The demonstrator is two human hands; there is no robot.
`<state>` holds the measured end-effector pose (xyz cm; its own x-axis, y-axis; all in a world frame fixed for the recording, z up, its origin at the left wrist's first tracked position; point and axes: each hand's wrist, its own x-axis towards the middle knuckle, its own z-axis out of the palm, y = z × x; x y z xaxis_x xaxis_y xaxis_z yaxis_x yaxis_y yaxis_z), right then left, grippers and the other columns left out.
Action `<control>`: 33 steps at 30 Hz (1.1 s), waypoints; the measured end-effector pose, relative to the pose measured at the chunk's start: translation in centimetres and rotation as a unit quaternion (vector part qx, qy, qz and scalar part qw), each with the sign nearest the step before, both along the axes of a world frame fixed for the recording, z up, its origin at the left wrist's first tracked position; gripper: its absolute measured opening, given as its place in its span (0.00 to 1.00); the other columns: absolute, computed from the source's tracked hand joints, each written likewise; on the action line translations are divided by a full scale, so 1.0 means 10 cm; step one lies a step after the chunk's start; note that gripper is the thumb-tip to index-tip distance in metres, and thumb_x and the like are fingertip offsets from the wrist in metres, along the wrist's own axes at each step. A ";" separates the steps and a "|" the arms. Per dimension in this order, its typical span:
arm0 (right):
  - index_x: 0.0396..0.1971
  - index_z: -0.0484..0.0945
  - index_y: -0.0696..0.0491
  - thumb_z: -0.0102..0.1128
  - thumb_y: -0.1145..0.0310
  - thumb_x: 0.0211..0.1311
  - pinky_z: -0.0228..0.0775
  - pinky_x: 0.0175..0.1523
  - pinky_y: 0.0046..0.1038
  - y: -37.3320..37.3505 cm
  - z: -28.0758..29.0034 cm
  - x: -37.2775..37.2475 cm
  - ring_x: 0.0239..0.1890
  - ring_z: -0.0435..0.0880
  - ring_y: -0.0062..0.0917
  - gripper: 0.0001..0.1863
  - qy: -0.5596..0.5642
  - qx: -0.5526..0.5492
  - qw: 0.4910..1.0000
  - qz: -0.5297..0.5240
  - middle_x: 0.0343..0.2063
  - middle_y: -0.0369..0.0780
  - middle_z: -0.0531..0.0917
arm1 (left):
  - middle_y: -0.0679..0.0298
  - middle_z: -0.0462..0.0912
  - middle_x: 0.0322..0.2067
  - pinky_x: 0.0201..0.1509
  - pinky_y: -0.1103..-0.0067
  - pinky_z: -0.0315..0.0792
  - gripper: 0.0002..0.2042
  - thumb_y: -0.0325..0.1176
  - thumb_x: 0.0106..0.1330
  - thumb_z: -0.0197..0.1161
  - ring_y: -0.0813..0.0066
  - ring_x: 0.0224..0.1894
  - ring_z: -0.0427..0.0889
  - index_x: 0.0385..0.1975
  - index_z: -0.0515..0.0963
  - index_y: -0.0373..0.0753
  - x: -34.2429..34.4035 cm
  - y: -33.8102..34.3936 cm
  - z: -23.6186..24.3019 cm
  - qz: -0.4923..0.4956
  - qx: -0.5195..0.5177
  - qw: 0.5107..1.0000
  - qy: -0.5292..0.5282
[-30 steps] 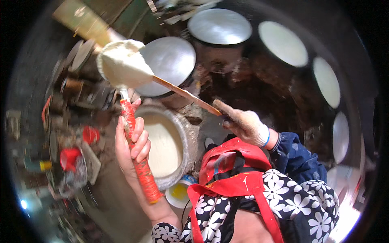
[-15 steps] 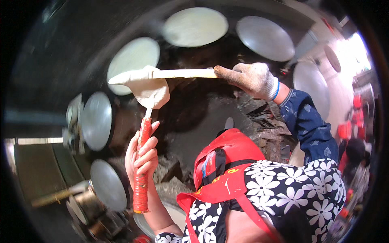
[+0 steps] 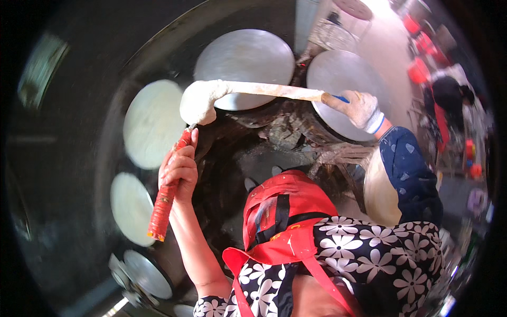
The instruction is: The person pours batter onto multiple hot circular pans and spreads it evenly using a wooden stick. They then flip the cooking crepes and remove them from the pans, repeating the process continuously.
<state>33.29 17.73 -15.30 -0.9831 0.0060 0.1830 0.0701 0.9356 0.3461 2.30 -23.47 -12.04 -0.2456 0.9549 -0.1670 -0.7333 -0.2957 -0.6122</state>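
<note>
My left hand [image 3: 178, 171] is closed round a tool with a red-wrapped handle [image 3: 162, 208], tilted with its upper end toward the stick. A thick lump of white batter or dough [image 3: 198, 103] hides that tool's head. In a stained white work glove, my right hand [image 3: 360, 110] grips the end of a long, flat wooden stick [image 3: 274, 90]. The stick runs leftward, and its far end is buried in the same white lump. The lump hangs near a round griddle coated with a pale layer [image 3: 153, 127] and a bare silver griddle [image 3: 245, 61].
Round griddles stand in a ring: another pale-coated one [image 3: 131, 208] at left, a silver one [image 3: 343, 87] at right, and a smaller silver disc [image 3: 148, 273] lower left. My red apron [image 3: 285, 211] is below. Red containers [image 3: 418, 70] stand at far right.
My view has turned right, so the griddles have swung leftward round me. Both hands still hold their tools. The white lump is now gathered more compactly where the tools meet.
</note>
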 end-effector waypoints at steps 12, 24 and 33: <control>0.81 0.57 0.30 0.51 0.63 0.77 0.83 0.40 0.47 -0.45 -0.44 0.31 0.36 0.90 0.47 0.35 -0.176 -0.282 0.857 -0.393 0.39 0.47 0.83 | 0.63 0.69 0.28 0.23 0.76 0.76 0.29 0.28 0.82 0.45 0.75 0.21 0.73 0.76 0.47 0.18 -1.77 3.22 -0.59 -0.312 -0.035 0.943 0.113; 0.81 0.56 0.42 0.52 0.63 0.80 0.79 0.46 0.48 -1.21 -1.42 -1.73 0.40 0.87 0.51 0.34 0.236 -0.434 0.732 -0.469 0.37 0.52 0.85 | 0.66 0.70 0.26 0.21 0.77 0.68 0.15 0.41 0.81 0.56 0.79 0.20 0.69 0.49 0.68 0.34 -1.95 3.95 -1.50 -0.396 -0.264 0.634 0.610; 0.81 0.57 0.40 0.50 0.57 0.80 0.77 0.54 0.51 -1.32 -1.36 -2.50 0.44 0.87 0.54 0.33 0.198 -0.505 0.645 -0.539 0.39 0.56 0.86 | 0.50 0.85 0.39 0.42 0.62 0.82 0.19 0.31 0.71 0.63 0.56 0.38 0.87 0.59 0.72 0.32 -2.21 3.85 -1.63 -0.212 -0.258 0.205 0.920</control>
